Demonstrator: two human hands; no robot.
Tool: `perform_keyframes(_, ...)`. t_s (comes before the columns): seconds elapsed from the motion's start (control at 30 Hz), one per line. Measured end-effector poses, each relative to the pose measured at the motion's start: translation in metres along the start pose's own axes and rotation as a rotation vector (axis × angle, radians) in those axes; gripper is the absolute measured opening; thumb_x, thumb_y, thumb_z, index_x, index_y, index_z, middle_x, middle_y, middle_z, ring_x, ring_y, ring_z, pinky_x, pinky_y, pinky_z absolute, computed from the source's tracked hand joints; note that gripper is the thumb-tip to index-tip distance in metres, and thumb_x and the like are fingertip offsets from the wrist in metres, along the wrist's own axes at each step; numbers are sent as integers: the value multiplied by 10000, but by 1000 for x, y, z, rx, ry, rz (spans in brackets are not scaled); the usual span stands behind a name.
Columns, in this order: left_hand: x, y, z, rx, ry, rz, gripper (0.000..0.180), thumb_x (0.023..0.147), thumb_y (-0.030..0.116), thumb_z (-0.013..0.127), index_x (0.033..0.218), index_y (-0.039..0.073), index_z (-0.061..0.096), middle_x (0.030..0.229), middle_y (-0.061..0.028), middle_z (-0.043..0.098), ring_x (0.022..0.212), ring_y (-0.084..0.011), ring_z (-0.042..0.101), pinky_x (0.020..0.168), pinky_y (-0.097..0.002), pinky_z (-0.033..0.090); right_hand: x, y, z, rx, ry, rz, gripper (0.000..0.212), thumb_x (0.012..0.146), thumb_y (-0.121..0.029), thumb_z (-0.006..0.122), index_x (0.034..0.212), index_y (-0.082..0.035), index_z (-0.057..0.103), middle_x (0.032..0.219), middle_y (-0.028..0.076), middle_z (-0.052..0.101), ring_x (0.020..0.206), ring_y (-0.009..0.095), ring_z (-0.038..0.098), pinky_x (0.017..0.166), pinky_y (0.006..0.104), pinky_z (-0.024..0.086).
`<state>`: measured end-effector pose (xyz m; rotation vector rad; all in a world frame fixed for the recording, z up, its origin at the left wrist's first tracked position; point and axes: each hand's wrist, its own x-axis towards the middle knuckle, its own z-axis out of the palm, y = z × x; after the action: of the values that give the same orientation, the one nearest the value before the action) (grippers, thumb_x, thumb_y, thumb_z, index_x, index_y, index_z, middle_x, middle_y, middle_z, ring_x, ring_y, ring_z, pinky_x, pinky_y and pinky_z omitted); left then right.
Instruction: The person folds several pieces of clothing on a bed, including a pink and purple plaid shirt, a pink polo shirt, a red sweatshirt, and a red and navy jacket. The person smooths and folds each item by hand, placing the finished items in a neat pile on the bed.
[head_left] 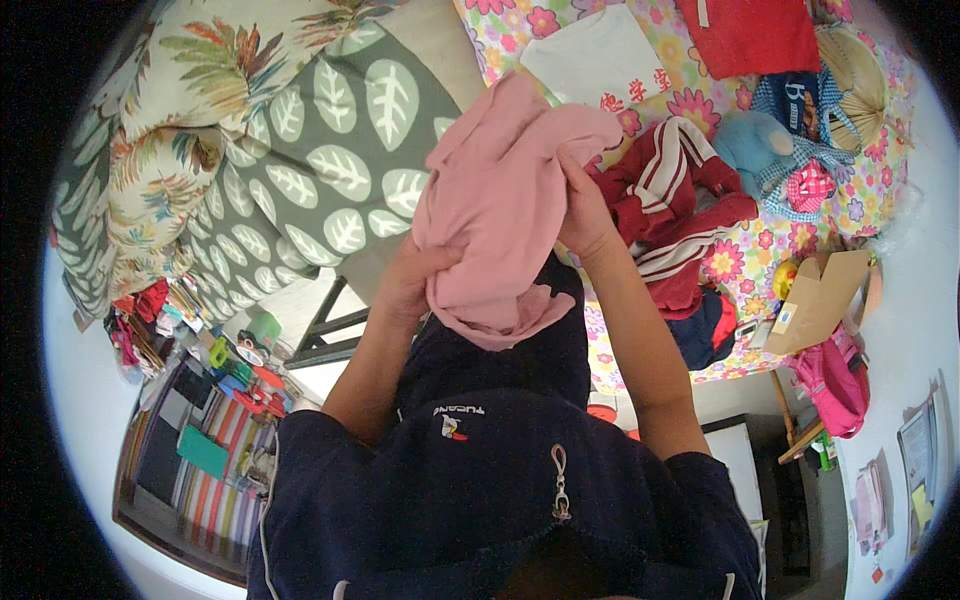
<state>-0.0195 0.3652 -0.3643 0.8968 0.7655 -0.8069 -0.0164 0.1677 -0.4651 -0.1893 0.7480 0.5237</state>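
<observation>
A pink cloth garment (500,210), loosely bunched, hangs in front of me between both hands. My left hand (412,275) grips its lower left side, the thumb lying on top of the fabric. At its upper right edge my right hand (585,210) pinches the cloth, fingers partly hidden behind it. The garment's kind cannot be told from its folds. Just right of my right hand lies a dark red garment with white stripes (670,190), crumpled on the flowered bedspread (725,262).
A white shirt (595,60) and a red cloth (750,35) lie at the far side. Further right are a blue plush item (750,145), a woven fan (850,85) and a cardboard box (820,300). A leaf-patterned quilt (330,150) spreads at left, above a bookshelf (200,450).
</observation>
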Motion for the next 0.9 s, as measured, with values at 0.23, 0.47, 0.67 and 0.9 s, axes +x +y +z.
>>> perform_keyframes(0.23,-11,-91,-19,170,-242,32,641,778,192,650,1313,23,340,1233,-52,468,1117,-135,448,946,-306,344,-97,-11,47,-282,14,-98,289,812,-78,565,1085,-2,510,983,80,586,921,185,581,781,301,485)
perform_keyframes(0.47,-31,-87,48,-174,-366,76,518,846,283,553,1278,47,393,1215,-48,503,1106,-167,486,939,-327,379,-217,-4,64,-978,-89,-145,277,790,-216,636,959,-1,594,878,7,578,778,71,525,682,214,425)
perform_keyframes(0.67,-85,-50,99,93,-306,429,355,880,196,527,1186,20,497,1123,-39,561,1027,-143,523,896,-292,402,-282,-6,93,-1208,40,-611,288,834,-219,592,995,20,574,946,32,562,860,90,506,755,237,405)
perform_keyframes(0.9,-153,1,95,242,-358,775,260,843,111,566,1079,1,568,1018,-45,603,932,-132,548,865,-275,394,-308,-2,134,-1167,-15,-1037,379,839,-77,509,1207,8,469,1122,46,529,1016,126,481,878,259,364)
